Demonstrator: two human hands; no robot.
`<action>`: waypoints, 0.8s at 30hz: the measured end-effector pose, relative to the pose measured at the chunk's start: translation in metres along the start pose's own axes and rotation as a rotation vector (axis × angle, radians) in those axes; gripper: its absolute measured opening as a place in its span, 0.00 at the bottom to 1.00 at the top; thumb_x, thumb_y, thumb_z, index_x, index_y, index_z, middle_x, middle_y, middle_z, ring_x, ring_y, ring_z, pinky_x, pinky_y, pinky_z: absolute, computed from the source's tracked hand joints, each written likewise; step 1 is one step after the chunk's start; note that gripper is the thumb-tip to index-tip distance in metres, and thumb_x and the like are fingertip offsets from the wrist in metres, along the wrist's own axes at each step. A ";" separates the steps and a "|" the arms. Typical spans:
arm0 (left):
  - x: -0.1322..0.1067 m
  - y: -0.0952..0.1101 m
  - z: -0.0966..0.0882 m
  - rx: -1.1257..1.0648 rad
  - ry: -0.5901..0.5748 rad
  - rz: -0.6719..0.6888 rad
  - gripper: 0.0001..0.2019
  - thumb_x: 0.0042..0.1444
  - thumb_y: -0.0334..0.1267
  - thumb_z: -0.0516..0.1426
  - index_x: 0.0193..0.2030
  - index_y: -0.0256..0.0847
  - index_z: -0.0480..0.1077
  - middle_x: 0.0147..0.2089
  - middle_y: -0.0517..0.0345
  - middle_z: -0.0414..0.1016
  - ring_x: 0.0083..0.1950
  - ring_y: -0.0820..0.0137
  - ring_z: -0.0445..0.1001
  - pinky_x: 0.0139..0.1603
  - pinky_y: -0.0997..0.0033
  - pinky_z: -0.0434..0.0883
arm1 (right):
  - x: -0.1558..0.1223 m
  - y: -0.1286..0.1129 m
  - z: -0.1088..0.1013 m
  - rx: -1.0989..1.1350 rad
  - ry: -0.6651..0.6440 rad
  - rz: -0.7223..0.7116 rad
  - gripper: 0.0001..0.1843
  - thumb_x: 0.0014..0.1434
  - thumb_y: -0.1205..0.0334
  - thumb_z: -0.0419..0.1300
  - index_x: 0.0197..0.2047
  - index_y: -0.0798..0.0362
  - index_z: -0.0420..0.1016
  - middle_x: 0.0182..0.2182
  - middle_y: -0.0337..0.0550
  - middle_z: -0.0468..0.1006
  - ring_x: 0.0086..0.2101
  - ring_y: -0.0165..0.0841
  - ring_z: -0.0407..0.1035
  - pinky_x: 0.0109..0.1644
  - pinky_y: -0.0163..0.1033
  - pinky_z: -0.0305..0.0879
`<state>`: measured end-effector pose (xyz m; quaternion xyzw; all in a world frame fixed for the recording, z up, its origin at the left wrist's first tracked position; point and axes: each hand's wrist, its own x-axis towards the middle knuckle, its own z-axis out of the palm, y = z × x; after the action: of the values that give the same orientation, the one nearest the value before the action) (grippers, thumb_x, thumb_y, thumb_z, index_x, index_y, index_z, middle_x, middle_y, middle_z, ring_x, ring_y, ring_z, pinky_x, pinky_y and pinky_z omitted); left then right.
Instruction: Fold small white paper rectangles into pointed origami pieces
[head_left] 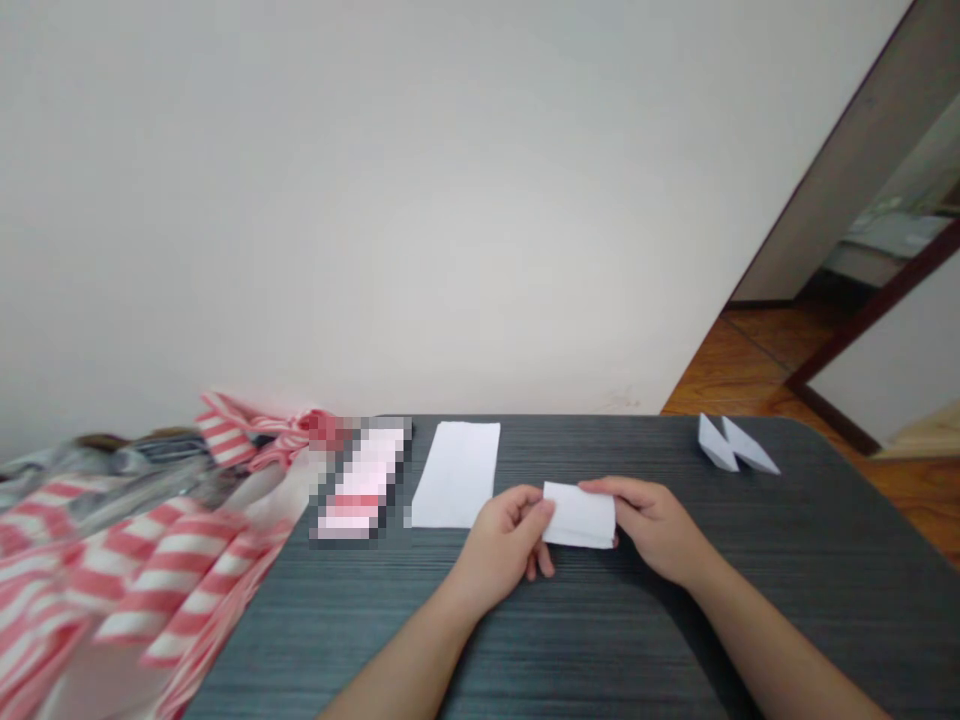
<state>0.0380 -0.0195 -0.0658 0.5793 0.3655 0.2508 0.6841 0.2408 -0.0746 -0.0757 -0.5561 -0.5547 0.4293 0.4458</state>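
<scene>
A small folded white paper [579, 514] is held just above the dark grey table [600, 640], between both hands. My left hand [504, 545] pinches its left edge with thumb and fingers closed. My right hand [654, 525] grips its right edge, fingers curled over the top. A flat white paper strip [457, 473] lies on the table just left of my left hand.
A folded white paper shape [731, 446] sits at the table's far right. A red-and-white striped plastic bag [150, 570] covers the left side, beside a blurred pink and white item [364, 482]. A white wall stands behind; wooden floor and a doorway are at the right.
</scene>
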 end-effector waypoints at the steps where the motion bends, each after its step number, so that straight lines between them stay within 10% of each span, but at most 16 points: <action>1: 0.000 0.000 0.000 0.025 -0.010 -0.011 0.18 0.59 0.51 0.53 0.39 0.35 0.67 0.15 0.63 0.68 0.14 0.76 0.63 0.14 0.81 0.56 | 0.000 0.000 0.000 0.003 0.001 0.004 0.15 0.62 0.61 0.54 0.47 0.51 0.79 0.27 0.40 0.78 0.23 0.30 0.69 0.27 0.35 0.67; 7: 0.000 -0.002 -0.001 0.062 -0.005 -0.001 0.16 0.60 0.49 0.53 0.37 0.35 0.68 0.16 0.61 0.71 0.14 0.77 0.63 0.16 0.80 0.58 | 0.000 -0.005 0.001 -0.021 -0.054 -0.069 0.15 0.61 0.61 0.56 0.49 0.50 0.78 0.38 0.44 0.78 0.24 0.28 0.68 0.27 0.34 0.67; 24: 0.001 0.000 0.000 -0.038 0.032 0.014 0.12 0.55 0.42 0.58 0.40 0.34 0.70 0.24 0.55 0.77 0.23 0.72 0.73 0.28 0.75 0.69 | 0.001 0.006 0.002 0.111 0.010 0.033 0.21 0.63 0.52 0.55 0.55 0.54 0.68 0.32 0.42 0.77 0.21 0.28 0.68 0.25 0.35 0.66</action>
<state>0.0386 -0.0184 -0.0659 0.5646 0.3674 0.2715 0.6874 0.2402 -0.0733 -0.0821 -0.5417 -0.5187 0.4638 0.4717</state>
